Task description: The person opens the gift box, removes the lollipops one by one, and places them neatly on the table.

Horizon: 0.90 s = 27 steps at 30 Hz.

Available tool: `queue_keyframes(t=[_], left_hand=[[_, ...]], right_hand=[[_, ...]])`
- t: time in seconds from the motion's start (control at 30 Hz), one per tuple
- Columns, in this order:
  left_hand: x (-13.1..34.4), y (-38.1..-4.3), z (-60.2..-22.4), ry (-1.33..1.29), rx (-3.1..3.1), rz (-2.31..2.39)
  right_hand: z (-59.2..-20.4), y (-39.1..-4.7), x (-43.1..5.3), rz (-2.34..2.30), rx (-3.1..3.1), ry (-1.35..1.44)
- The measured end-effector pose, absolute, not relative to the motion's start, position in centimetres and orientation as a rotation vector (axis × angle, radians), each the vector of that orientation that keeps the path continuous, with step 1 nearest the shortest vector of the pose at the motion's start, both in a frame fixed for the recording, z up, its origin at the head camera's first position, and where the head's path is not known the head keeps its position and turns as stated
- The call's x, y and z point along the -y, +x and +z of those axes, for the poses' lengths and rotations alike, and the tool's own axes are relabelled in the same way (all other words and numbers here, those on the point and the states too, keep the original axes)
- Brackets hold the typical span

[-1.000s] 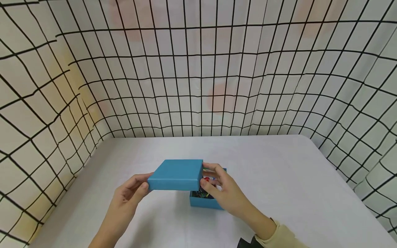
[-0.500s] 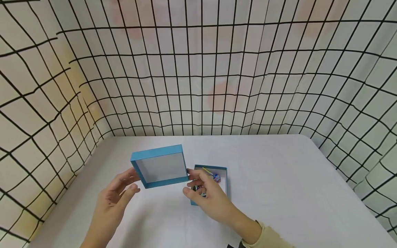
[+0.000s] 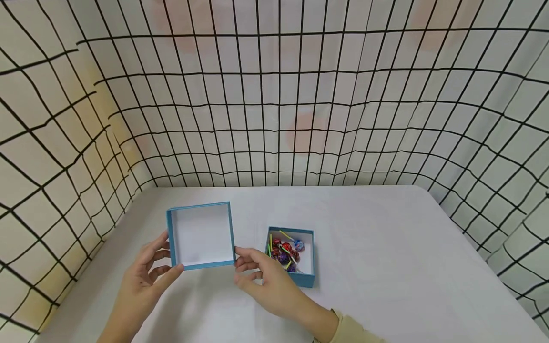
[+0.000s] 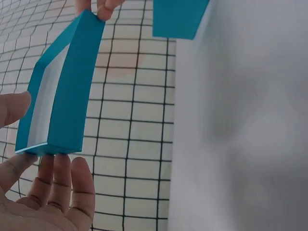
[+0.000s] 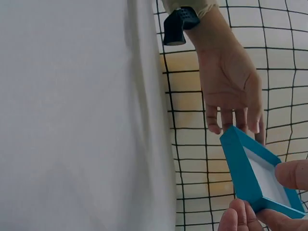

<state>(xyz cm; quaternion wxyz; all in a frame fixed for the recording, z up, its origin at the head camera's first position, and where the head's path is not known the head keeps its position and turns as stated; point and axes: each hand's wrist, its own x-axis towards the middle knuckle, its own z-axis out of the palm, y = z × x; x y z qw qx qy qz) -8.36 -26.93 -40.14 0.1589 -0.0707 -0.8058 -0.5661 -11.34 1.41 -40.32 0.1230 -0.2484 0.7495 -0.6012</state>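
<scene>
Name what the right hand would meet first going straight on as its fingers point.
The lid: the fingertips of the right hand appear to touch its right edge, though depth makes exact contact hard to judge.

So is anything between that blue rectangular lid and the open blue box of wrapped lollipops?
Yes: in the head view, the right hand lies between, touching the blue lid and hiding one corner of the blue box.
</scene>
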Motion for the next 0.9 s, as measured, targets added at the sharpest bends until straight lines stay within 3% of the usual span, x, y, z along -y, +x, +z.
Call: queue_keyframes(t=[0.5,0.9], left_hand=[[30.1,-9.2,-42.7,-0.049,2.549,-1.578],[31.4,-10.7,-43.8,0.266,2.844,-1.710]], right_hand=[[-42.2,-11.7,1.4,-1.706,-2.099,-0.605],[-43.4,-12.4,2.7,-1.666,-2.046,-0.522]])
